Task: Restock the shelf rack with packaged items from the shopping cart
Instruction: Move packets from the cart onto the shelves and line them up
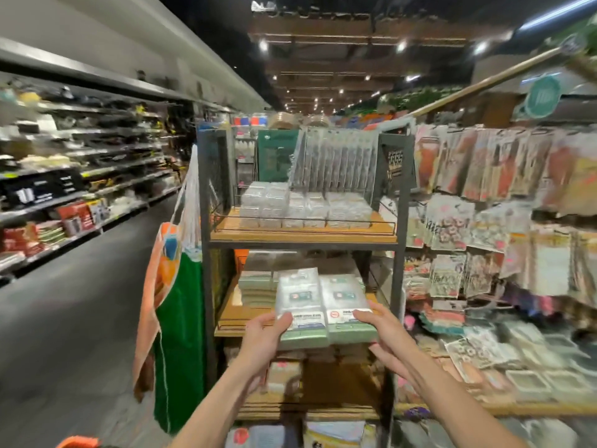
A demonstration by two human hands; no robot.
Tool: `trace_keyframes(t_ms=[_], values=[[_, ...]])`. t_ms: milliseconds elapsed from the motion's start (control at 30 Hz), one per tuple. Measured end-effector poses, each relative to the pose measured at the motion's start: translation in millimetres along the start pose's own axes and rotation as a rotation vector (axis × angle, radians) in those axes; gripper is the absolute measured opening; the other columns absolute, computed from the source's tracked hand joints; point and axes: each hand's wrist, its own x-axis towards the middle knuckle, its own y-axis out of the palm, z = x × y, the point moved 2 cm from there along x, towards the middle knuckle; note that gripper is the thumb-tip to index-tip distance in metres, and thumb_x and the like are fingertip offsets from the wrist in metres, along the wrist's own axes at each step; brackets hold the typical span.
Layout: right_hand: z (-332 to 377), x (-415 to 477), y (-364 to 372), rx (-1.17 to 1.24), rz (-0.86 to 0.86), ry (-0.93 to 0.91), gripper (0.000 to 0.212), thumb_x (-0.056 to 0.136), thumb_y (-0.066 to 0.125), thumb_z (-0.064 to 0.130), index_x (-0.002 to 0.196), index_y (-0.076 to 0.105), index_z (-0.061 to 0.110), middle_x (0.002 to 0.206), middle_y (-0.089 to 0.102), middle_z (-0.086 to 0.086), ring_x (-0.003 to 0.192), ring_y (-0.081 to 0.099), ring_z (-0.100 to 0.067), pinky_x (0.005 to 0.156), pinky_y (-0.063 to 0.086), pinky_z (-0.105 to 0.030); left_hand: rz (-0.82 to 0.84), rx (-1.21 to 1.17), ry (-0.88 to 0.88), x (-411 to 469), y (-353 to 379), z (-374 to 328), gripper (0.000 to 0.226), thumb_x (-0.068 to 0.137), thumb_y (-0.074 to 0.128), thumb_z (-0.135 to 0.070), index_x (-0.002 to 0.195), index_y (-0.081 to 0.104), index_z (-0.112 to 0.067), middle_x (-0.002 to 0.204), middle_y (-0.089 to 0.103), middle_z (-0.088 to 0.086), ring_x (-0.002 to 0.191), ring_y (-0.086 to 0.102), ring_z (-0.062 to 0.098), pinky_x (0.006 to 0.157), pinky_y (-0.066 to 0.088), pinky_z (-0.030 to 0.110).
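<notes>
Though clear of apron, packs just before green stack.

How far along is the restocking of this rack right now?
Done: the top shelf already carries rows of clear packs, and a stack of green packs lies at the back left of the middle shelf. In hand: the left hand and right hand hold two green packs side by side before that shelf. Left: setting them down on its bare wood. Further stock cannot be judged.
</notes>
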Motion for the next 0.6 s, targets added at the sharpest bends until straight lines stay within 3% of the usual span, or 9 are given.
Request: trace_keyframes(t_ms=[67,133,233,333,433,467,533,600], values=[[5,14,-16,0.074,-0.038,-0.004,0.032,0.089,0.061,0.005,0.119,0.053,0.017,0.096,0.074,-0.011,0.086,0.071,-0.023,0.072,0.055,-0.033,0.038,0.007,-0.042,15,27,-7,0.079,0.065,0.076,-0.064,0.127,0.053,-0.019,0.12,0.063,0.004,0.108,0.062,0.021,0.098,0.05,0.044],[7,36,-34,0.128,-0.079,-0.004,0.027,0.091,0.059,0.007,0.116,0.056,0.017,0.092,0.075,-0.011,0.082,0.072,-0.022,0.066,0.057,-0.032,0.062,0.008,-0.07,35,50,-10,0.061,0.076,0.074,-0.052,0.119,0.052,-0.015,0.119,0.059,0.005,0.109,0.059,0.022,0.098,0.048,0.04],[8,66,-52,0.167,-0.096,0.005,0.03,0.094,0.055,0.01,0.124,0.055,0.016,0.095,0.075,-0.01,0.087,0.071,-0.022,0.083,0.055,-0.035,0.074,-0.022,-0.122,66,71,-11,0.039,0.08,0.074,-0.044,0.105,0.052,-0.024,0.115,0.058,0.006,0.11,0.057,0.024,0.099,0.046,0.04],[5,95,-64,0.136,-0.115,0.025,0.036,0.098,0.052,0.015,0.133,0.05,0.015,0.109,0.071,-0.008,0.097,0.068,-0.021,0.101,0.045,-0.042,0.084,0.0,-0.15,100,86,-3,0.054,0.071,0.077,-0.055,0.111,0.052,-0.029,0.119,0.06,0.009,0.108,0.061,0.025,0.098,0.049,0.047],[1,112,-70,0.016,-0.096,0.019,0.056,0.09,0.065,0.03,0.141,0.044,0.019,0.124,0.063,0.0,0.113,0.059,-0.018,0.112,0.034,-0.045,0.065,-0.004,-0.169,120,92,5,0.079,0.058,0.082,-0.062,0.119,0.053,-0.022,0.117,0.063,0.008,0.101,0.066,0.023,0.094,0.053,0.045],[2,114,-70,-0.037,-0.082,0.005,0.061,0.084,0.071,0.031,0.138,0.045,0.021,0.125,0.061,0.003,0.113,0.058,-0.015,0.108,0.039,-0.042,0.066,0.017,-0.163,124,94,5,0.083,0.052,0.085,-0.062,0.119,0.054,-0.022,0.115,0.065,0.006,0.1,0.067,0.022,0.094,0.053,0.044],[5,124,-74,-0.14,-0.053,-0.047,0.05,0.079,0.077,0.019,0.124,0.054,0.025,0.114,0.067,0.005,0.099,0.065,-0.009,0.084,0.053,-0.024,0.134,0.123,-0.124,129,101,-1,0.072,0.053,0.091,-0.047,0.113,0.058,-0.024,0.106,0.069,-0.003,0.096,0.068,0.013,0.089,0.054,0.032],[4,138,-78,-0.307,-0.022,-0.105,0.056,0.069,0.083,0.008,0.118,0.059,0.021,0.1,0.073,0.006,0.086,0.069,-0.003,0.067,0.05,-0.011,0.209,0.345,-0.068,142,103,-1,0.054,0.064,0.089,-0.022,0.106,0.056,-0.029,0.097,0.066,-0.016,0.089,0.062,-0.001,0.079,0.049,0.014]])
